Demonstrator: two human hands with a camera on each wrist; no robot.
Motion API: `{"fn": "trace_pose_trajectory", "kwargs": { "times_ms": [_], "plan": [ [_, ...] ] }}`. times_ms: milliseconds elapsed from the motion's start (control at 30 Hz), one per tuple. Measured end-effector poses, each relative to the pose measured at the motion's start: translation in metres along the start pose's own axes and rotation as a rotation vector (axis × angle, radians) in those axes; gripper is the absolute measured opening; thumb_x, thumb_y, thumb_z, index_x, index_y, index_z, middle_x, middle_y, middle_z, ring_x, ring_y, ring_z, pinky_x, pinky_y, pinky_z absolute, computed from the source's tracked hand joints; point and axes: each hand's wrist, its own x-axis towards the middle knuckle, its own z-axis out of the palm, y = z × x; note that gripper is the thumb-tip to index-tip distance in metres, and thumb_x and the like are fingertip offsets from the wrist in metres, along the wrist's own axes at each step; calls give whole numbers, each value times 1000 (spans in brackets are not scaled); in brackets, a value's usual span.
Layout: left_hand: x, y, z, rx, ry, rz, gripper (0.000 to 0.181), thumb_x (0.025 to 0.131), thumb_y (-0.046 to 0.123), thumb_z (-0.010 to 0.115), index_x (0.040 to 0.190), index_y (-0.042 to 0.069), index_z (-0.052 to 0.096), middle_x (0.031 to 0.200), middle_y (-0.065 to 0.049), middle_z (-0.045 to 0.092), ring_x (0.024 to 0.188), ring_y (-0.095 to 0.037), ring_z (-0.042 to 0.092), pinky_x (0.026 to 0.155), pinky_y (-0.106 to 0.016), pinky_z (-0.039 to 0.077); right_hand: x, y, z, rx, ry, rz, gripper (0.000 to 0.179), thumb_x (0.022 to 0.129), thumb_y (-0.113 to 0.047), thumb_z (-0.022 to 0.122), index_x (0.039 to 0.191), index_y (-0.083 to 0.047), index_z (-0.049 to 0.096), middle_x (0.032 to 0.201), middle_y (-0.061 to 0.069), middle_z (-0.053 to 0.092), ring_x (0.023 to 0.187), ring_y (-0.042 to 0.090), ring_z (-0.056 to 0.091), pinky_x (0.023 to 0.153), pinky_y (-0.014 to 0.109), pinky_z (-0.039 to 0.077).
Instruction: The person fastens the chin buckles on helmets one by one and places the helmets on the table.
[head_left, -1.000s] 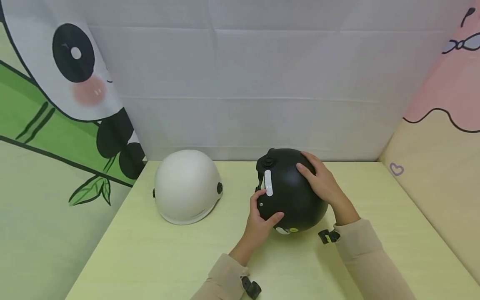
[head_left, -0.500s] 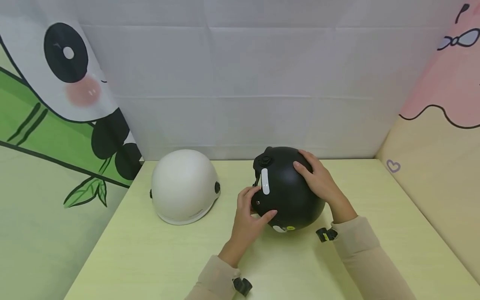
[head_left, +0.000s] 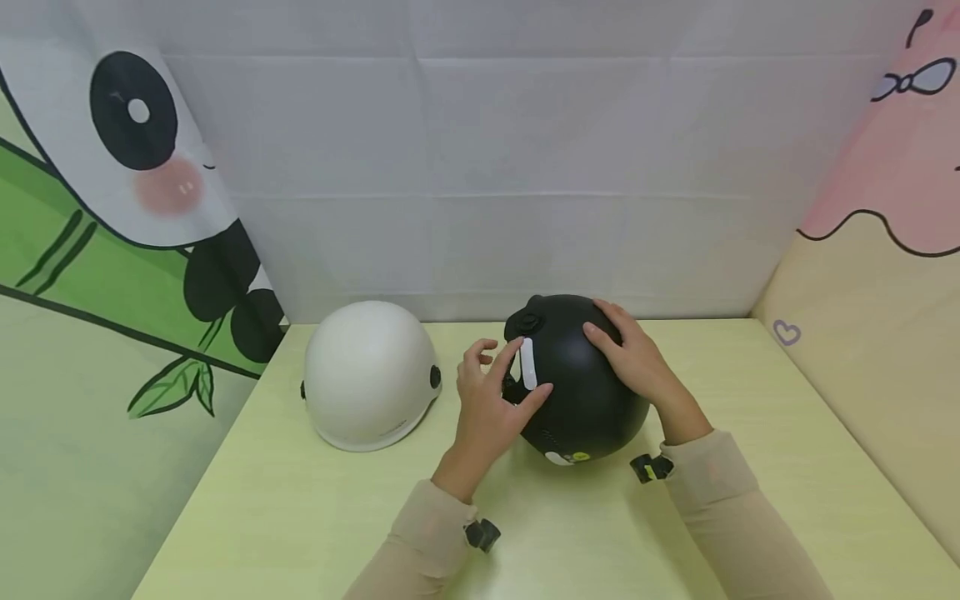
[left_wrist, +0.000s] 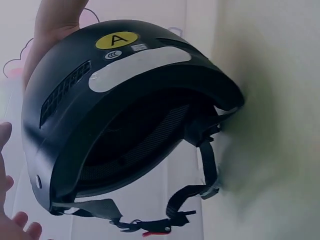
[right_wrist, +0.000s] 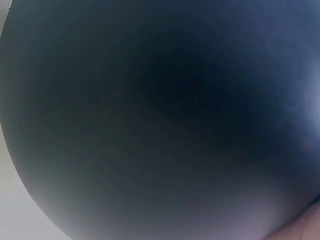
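A black helmet [head_left: 581,392] stands tilted on its side on the table. My right hand [head_left: 633,358] holds it over the upper right of the shell, fingers spread along the curve. My left hand [head_left: 487,400] is beside its left side, fingers parted; the index fingertip is right at a white strip [head_left: 528,363] and the thumb overlaps the shell. In the left wrist view, the helmet's hollow inside faces the camera, with a dark chin strap [left_wrist: 187,197] fastened across by a buckle with a red tab [left_wrist: 155,233]. A yellow round sticker [left_wrist: 116,40] marks the rim area.
A white helmet [head_left: 371,375] rests dome-up on the pale yellow table [head_left: 315,517], left of the black one. A grey-white cloth wall [head_left: 480,167] closes off the back. Cartoon-printed panels flank both sides. Dark shell fills most of the right wrist view.
My left hand has come off the black helmet's lower left edge and moved up beside the white strip, its fingers spreading. The right hand stays on the shell.
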Motion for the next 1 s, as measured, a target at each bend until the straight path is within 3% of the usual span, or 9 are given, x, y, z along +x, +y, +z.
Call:
{"fn": "trace_pose_trajectory", "kwargs": {
  "times_ms": [200, 500, 1000],
  "plan": [
    [21, 8, 5, 32, -118, -13, 63, 92, 44, 64, 148, 21, 44, 152, -18, 22, 136, -40, 24, 102, -63, 26, 1, 0, 0, -6, -11, 1, 66, 102, -45, 43, 155, -11, 24, 158, 20, 17, 141, 45, 18, 105, 66, 18],
    [37, 16, 16, 182, -304, 2, 66, 97, 53, 50, 153, 23, 35, 159, -16, 12, 143, -44, 6, 107, -64, 18, 2, 0, 1, -6, -19, -1, 66, 104, -46, 38, 155, -8, 22, 158, 23, 13, 141, 46, 14, 105, 67, 15],
    [39, 14, 19, 305, -358, -22, 73, 91, 67, 47, 153, 29, 35, 159, -16, 15, 142, -44, 14, 108, -57, 25, 0, 7, 2, 41, 3, -17, 62, 105, -43, 36, 155, -8, 24, 158, 20, 16, 142, 43, 15, 106, 65, 16]
  ]
}}
